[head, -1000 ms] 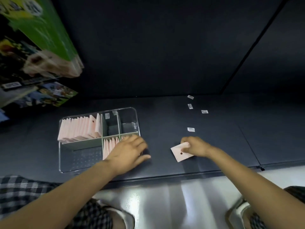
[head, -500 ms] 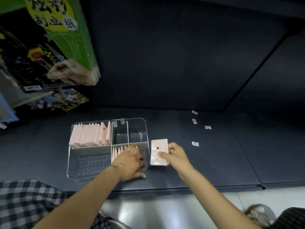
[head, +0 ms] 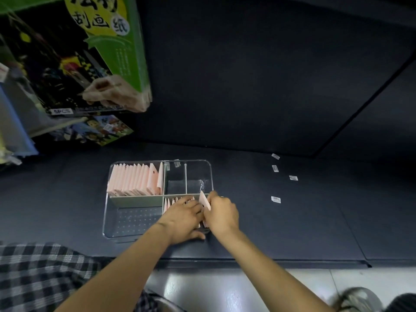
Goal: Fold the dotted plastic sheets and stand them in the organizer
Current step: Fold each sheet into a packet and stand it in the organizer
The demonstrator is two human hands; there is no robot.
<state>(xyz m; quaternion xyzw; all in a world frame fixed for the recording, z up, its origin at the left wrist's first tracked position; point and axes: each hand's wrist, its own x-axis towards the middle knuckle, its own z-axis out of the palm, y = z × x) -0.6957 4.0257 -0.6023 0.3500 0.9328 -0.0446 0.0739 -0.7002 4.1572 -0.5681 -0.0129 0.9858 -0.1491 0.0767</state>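
Thin pink folded sheet [head: 204,202], formerly outside clear organizer [head: 108,212], now inside.

Green-edged craft-paper pack [head: 74,57] upper left, four small white labels [head: 275,199] scattered on dark shelf [head: 292,233]

Dark shelf [head: 247,233] carries the clear organizer [head: 117,224]; four small labels [head: 276,199] lie scattered to the organizer's right, well apart from it.

A pink folded sheet [head: 204,202] stands tilted in the clear organizer's [head: 107,212] near-right compartment, beside other folded sheets [head: 135,182].
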